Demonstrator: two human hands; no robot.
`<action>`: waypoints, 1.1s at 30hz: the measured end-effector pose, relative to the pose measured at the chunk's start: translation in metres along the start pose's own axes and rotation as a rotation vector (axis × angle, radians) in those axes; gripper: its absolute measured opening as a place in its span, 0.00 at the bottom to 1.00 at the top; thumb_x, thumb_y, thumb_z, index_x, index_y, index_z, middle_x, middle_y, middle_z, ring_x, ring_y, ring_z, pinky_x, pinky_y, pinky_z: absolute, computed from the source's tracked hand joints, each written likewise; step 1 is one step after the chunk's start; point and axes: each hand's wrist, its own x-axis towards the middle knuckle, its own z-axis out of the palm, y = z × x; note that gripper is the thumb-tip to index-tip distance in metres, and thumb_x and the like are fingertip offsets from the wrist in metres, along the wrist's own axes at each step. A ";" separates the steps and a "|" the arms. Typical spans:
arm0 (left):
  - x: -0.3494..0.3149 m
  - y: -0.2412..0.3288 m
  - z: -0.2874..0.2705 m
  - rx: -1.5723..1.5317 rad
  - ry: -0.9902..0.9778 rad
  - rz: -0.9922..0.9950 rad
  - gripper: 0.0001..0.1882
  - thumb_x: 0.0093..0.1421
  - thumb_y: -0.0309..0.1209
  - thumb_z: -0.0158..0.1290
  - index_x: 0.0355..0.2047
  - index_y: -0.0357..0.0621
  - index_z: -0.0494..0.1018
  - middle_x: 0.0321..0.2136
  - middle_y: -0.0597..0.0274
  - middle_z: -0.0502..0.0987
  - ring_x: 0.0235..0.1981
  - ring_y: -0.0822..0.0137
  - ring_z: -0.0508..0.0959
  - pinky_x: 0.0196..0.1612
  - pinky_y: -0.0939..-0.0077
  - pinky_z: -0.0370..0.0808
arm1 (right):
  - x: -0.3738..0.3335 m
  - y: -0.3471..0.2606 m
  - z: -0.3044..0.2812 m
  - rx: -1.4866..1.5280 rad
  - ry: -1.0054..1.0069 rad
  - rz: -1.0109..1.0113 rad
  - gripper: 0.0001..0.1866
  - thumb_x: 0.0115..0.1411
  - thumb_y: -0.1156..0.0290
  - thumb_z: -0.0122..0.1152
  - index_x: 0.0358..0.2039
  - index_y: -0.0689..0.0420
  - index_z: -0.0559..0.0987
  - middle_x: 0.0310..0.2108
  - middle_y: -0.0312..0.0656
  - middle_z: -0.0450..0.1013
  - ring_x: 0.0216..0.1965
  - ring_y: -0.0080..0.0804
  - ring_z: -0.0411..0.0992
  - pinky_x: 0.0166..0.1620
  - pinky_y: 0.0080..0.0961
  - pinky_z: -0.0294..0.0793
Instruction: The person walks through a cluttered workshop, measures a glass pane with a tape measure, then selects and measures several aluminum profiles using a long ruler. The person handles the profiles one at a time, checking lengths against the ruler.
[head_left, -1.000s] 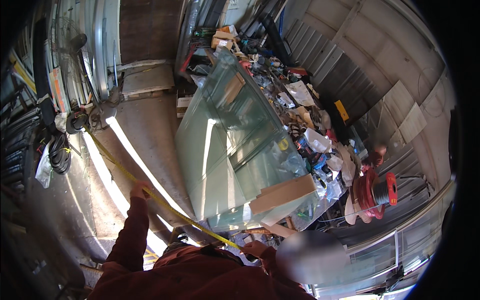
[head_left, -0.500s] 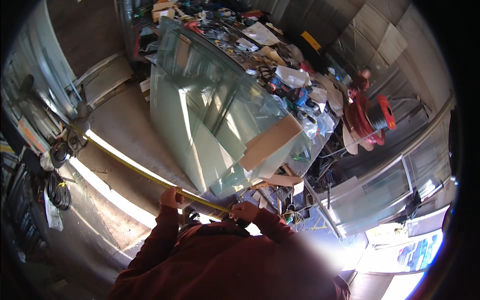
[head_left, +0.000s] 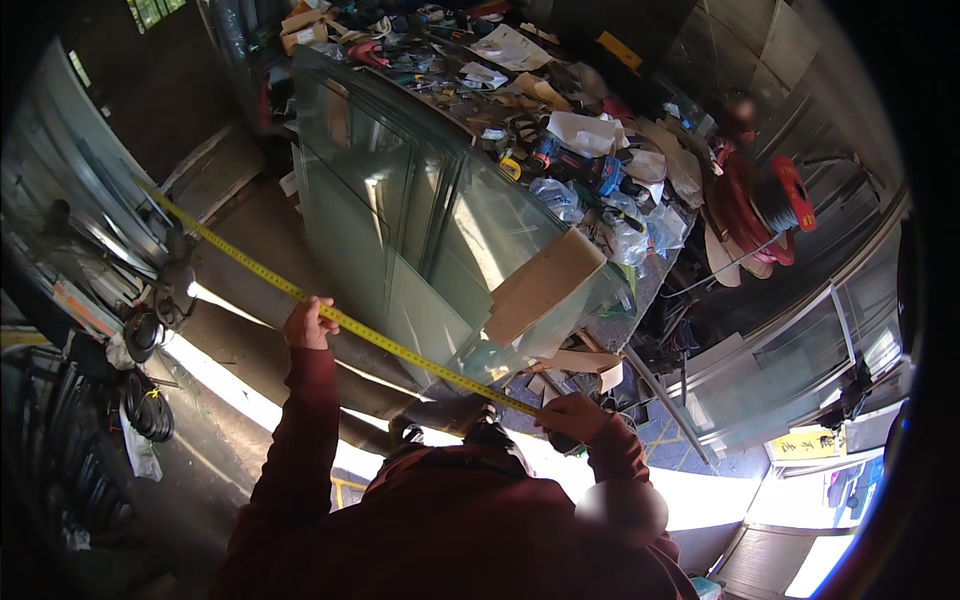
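Note:
A yellow measuring tape [head_left: 428,366] runs in a long slanting line from the far left down to the right, held up in front of my body. My left hand [head_left: 310,324] pinches its blade partway along, and the free length reaches out beyond toward the left wall. At the near end my right hand [head_left: 574,418] is closed around the tape; a dark shape below the fingers may be its case, but I cannot tell. Just past the tape, several greenish glass panes [head_left: 345,215] lean in a stack, with a piece of brown cardboard [head_left: 545,287] against them.
A workbench heaped with papers, plastic bags [head_left: 625,235] and a blue power drill [head_left: 606,176] stands behind the glass. A red cable reel [head_left: 740,215] is at the right. Coiled black cable [head_left: 150,410] and metal profiles [head_left: 75,230] line the left side.
Both hands have moved farther apart, the left up and leftward, the right to the right. The tape has risen with them, and its far end has swung up. The view has shifted slightly.

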 end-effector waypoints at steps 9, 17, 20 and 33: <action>-0.019 0.083 0.173 0.048 -0.424 0.119 0.15 0.61 0.37 0.48 0.28 0.35 0.74 0.20 0.62 0.74 0.21 0.76 0.70 0.29 0.82 0.68 | -0.068 -0.064 -0.119 0.328 0.188 0.082 0.10 0.55 0.70 0.56 0.26 0.65 0.79 0.23 0.40 0.75 0.27 0.22 0.72 0.32 0.19 0.70; -0.016 0.081 0.278 -0.038 -0.851 0.160 0.15 0.63 0.37 0.48 0.38 0.36 0.73 0.32 0.60 0.77 0.35 0.72 0.76 0.37 0.75 0.74 | -0.050 -0.069 -0.213 0.260 0.183 -0.084 0.11 0.53 0.74 0.52 0.21 0.67 0.78 0.18 0.42 0.74 0.21 0.24 0.71 0.26 0.19 0.70; 0.016 0.104 0.298 0.415 -0.798 0.650 0.13 0.60 0.36 0.51 0.39 0.39 0.71 0.37 0.56 0.74 0.39 0.62 0.76 0.42 0.70 0.73 | -0.056 -0.071 -0.231 0.275 0.309 -0.165 0.15 0.54 0.72 0.46 0.18 0.69 0.75 0.16 0.47 0.72 0.15 0.29 0.71 0.22 0.21 0.71; 0.217 0.057 0.230 1.218 -0.663 1.049 0.28 0.58 0.47 0.47 0.54 0.44 0.65 0.58 0.49 0.60 0.62 0.52 0.54 0.64 0.51 0.46 | 0.051 -0.154 -0.239 0.337 0.427 -0.129 0.14 0.55 0.66 0.56 0.29 0.68 0.74 0.19 0.45 0.72 0.14 0.31 0.70 0.19 0.23 0.71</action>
